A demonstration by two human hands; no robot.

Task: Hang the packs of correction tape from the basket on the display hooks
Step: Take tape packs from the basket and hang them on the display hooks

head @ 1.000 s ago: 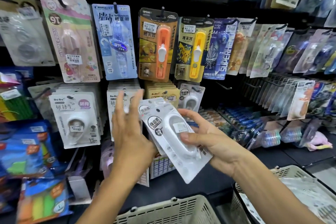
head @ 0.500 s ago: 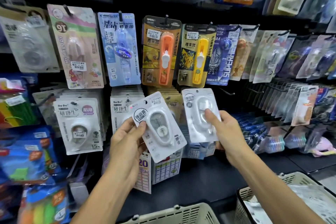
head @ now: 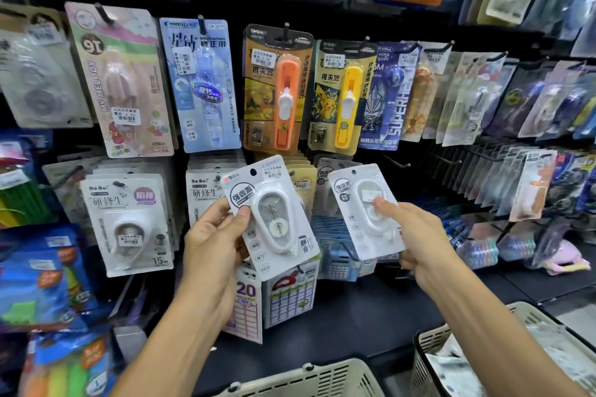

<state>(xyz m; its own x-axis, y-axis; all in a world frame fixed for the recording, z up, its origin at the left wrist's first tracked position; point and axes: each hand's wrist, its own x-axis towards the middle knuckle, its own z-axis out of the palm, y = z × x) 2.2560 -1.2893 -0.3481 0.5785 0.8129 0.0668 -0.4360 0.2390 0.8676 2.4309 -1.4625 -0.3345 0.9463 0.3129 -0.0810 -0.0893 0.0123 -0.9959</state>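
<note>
Right hand (head: 419, 242) is nearer the bare hook (head: 395, 162); its fingers pinch an upright pack (head: 364, 213) just below it, hole on top; left hand (head: 213, 235) grips a tilted second pack (head: 274, 219).

A black pegboard display wall (head: 419, 26) carries hooked stationery packs (head: 206, 87); two baskets (head: 322, 377) stand below its dark shelf (head: 354, 316).

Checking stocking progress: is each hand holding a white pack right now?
Yes. The left hand grips one white pack, and the right hand holds another pack.
</note>
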